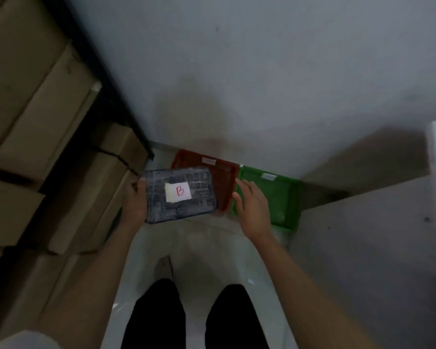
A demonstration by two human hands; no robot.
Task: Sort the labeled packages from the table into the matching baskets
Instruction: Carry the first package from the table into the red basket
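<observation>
A plastic-wrapped package (179,195) labeled "B" is gripped at its left edge by the left hand (135,199) above the red basket (222,172); the right hand (252,205) is spread empty. The slick, firm-looking block seems best supported from beneath.

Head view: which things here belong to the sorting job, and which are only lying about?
For the job:
package marked B, held in left hand
red basket
green basket
right hand, open, empty

Just there:
cardboard boxes
paper scrap on floor
</observation>
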